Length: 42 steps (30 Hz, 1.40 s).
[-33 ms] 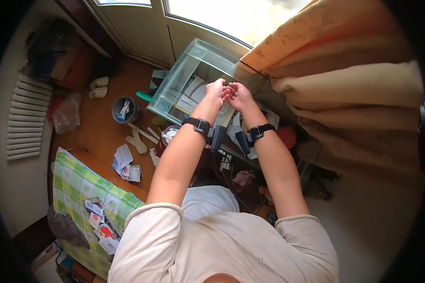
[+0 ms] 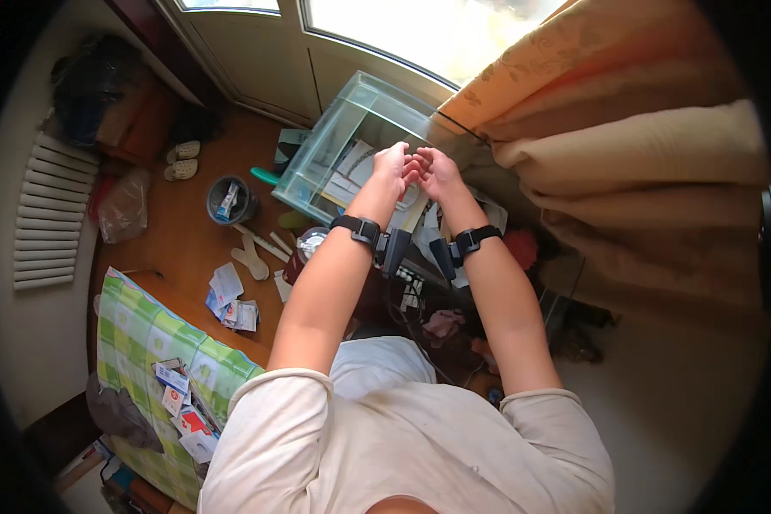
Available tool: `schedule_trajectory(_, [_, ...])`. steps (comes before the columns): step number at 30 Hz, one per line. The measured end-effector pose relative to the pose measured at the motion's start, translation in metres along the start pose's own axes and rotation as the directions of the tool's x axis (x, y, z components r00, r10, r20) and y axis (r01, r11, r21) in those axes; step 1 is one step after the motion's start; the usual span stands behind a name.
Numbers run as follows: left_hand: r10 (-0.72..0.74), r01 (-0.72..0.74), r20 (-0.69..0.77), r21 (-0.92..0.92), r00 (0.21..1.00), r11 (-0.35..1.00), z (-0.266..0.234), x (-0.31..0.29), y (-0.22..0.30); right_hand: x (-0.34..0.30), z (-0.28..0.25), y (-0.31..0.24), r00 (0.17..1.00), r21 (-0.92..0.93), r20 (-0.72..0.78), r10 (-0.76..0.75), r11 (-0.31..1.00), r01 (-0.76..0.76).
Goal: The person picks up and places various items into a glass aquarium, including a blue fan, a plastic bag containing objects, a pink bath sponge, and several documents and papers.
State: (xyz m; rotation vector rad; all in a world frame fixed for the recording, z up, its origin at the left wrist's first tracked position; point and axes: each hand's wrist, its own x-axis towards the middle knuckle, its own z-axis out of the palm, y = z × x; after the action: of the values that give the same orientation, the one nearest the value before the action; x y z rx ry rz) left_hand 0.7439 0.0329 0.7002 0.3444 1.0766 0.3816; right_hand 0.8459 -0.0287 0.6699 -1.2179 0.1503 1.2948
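Note:
Both my arms reach forward over a glass tank (image 2: 308, 184). My left hand (image 2: 393, 167) is open, with its fingers loosely curled and nothing visible in it. Close beside it, my right hand (image 2: 438, 171) is also open, palm turned up and inward, its bent fingers near or touching those of the left. Inside the tank, below the hands, lie papers (image 2: 351, 171) and other pale flat items. A black strap with a small dark device circles each wrist, the left strap (image 2: 355, 227) and the right strap (image 2: 478, 236). My forearms hide part of the tank's contents.
On the brown floor at left are a bin (image 2: 230, 201), pale clogs (image 2: 182, 160), insoles (image 2: 250, 259) and small packets (image 2: 233, 300). A green checked cloth (image 2: 150, 321) bears more packets. An orange curtain (image 2: 634, 154) hangs at right. Cables and a pink cloth (image 2: 443, 323) lie below my arms.

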Motion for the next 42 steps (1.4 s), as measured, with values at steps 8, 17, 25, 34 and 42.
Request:
schedule_trajectory(8, [0.364,-0.348,0.138,-0.128,0.921,0.929,-0.076,-0.114,0.042,-0.116,0.098,0.008,0.957,-0.132,0.166,-0.239,0.956,0.262])
schedule_trajectory(17, [0.514,-0.506,-0.021,-0.213,0.858,0.836,-0.228,-0.204,0.049,-0.191,0.199,0.144,0.904,-0.239,0.294,-0.311,0.892,0.385])
schedule_trajectory(25, [0.407,-0.449,-0.192,-0.444,0.893,0.775,-0.385,-0.244,0.031,-0.214,0.263,0.28,0.943,-0.39,0.301,-0.144,0.883,0.26])
schedule_trajectory(34, [0.285,-0.538,-0.485,-0.533,0.827,0.654,-0.517,-0.258,0.003,-0.199,0.307,0.41,0.884,-0.542,0.416,0.212,0.839,0.054])
schedule_trajectory(42, [0.109,-0.561,-0.603,-0.64,0.79,0.525,-0.599,-0.232,-0.037,-0.155,0.323,0.494,0.841,-0.763,0.257,0.476,0.634,-0.125])
